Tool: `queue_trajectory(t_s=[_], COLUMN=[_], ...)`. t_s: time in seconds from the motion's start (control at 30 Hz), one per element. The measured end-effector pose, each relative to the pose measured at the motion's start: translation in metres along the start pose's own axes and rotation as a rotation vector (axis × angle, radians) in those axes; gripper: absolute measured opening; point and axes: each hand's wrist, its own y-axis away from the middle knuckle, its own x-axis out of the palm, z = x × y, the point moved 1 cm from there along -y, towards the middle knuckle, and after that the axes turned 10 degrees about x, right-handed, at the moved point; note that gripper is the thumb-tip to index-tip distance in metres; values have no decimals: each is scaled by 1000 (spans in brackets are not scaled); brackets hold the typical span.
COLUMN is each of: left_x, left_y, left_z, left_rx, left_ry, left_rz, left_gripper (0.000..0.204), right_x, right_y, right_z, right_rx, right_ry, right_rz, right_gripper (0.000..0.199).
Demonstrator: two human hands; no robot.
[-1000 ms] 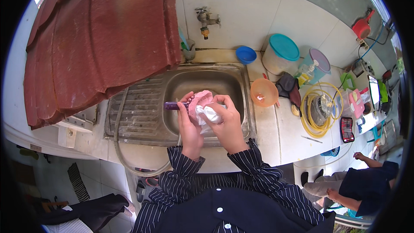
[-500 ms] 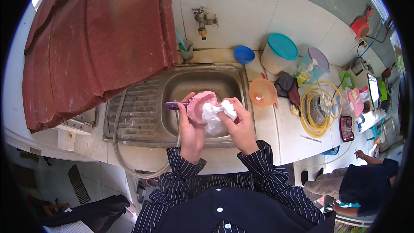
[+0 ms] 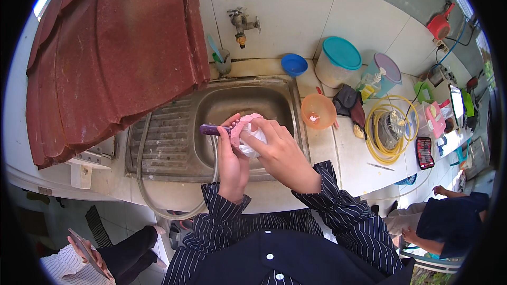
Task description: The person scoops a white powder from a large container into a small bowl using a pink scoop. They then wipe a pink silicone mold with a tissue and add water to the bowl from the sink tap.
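Note:
Over the sink, my left hand [image 3: 232, 171] grips a dental impression tray [image 3: 209, 129] by its side, its purple handle pointing left. Pink impression material [image 3: 246, 125] with a rough, crumbly rim fills the tray. My right hand [image 3: 280, 153] reaches over it from the right, pressing a crumpled white tissue [image 3: 255, 142] against the pink material. The right fingertips are partly hidden in the tissue. Both hands are above the basin of the steel sink [image 3: 211, 106].
A tap [image 3: 242, 26] juts from the tiled wall. Right of the sink stand an orange bowl [image 3: 318, 112], a blue bowl [image 3: 294, 65], lidded tubs [image 3: 338, 63] and a coiled yellow hose [image 3: 374, 137]. Red roof-like sheeting [image 3: 121, 47] overhangs the left. People are at both lower sides.
My right hand has moved left over the impression, pushing the tissue further into it. At lower left, a person holding a flat device has come into view.

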Motion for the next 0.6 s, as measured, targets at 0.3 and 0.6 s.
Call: queue_trajectory(t_s=[0.3,0.6], left_x=[6,6], left_y=[4,11], left_z=[2,-3], left_rx=[-87,-3], left_ry=[79,-42], left_rz=[-10,25], left_gripper=[49,50], right_x=[0,1], right_y=[4,-12], right_z=[-14,-18], right_rx=[292,351], right_ry=[-421,-389], right_rz=[-197,-164], right_gripper=[36,18])
